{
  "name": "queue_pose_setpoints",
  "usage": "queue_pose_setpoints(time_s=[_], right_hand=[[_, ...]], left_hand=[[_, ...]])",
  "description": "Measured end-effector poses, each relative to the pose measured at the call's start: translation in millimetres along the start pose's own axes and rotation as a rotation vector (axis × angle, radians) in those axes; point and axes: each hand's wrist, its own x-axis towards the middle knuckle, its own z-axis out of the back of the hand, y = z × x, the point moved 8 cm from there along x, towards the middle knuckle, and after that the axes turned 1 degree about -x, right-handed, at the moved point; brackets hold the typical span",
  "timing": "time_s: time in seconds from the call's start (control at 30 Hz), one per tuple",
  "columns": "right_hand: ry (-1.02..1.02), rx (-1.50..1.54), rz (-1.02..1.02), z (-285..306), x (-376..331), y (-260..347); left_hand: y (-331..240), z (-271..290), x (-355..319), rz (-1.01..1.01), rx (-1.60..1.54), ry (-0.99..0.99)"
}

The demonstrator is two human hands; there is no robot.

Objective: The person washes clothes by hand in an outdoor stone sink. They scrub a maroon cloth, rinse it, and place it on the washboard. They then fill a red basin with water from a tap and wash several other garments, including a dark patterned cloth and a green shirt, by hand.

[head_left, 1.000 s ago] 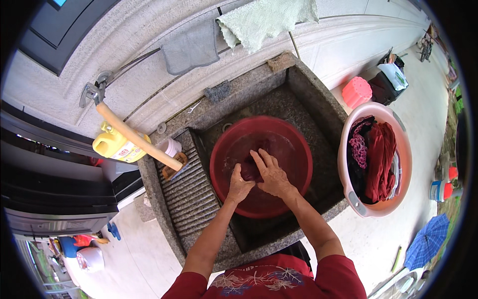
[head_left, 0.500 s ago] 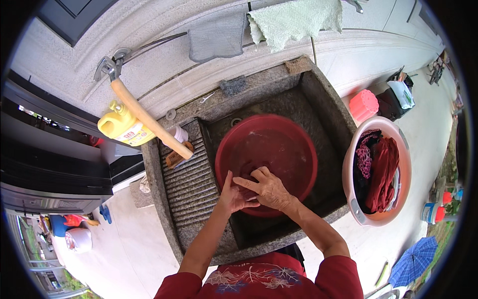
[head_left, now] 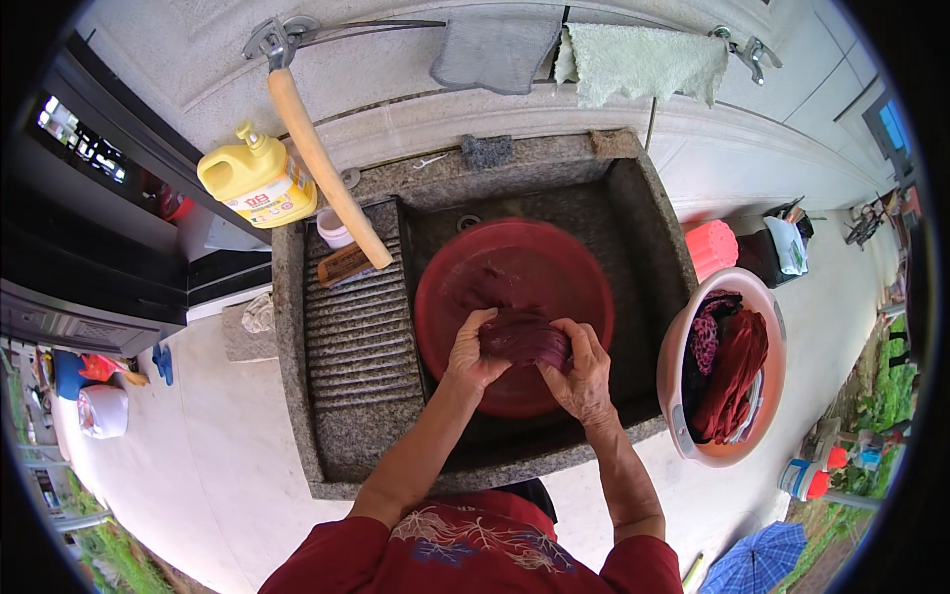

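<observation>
Outdoors at a stone sink (head_left: 648, 247), both hands, left hand (head_left: 473, 353) and right hand (head_left: 582, 374), are clamping fingers around a dark red cloth (head_left: 522, 337) bunched crosswise between them, over a red basin (head_left: 554, 267).

Outdoor home laundry yard, stone sink (head_left: 648, 213) with washboard (head_left: 356, 332), detergent jug (head_left: 257, 180), laundry basin (head_left: 678, 396)

The bunched dark red cloth (head_left: 522, 337) is partly covered by the left hand (head_left: 473, 351) and right hand (head_left: 582, 371). The round red plastic basin (head_left: 515, 267) appears motion-blurred. At 5 o'clock, the blue folded umbrella (head_left: 757, 564) is cut off by the rim.
</observation>
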Motion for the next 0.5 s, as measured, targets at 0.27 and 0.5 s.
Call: queue_pose_setpoints(time_s=[0.27,0.5], right_hand=[[0.190,1.066,-0.845,-56.2,-35.0,-92.5],[0.069,1.522,-0.921,-90.5,-51.0,-110.4]], left_hand=[[-4.4,0.7,-0.8,-0.067,0.216,0.145],[-9.4,-15.4,-2.4,-0.119,0.211,0.138]])
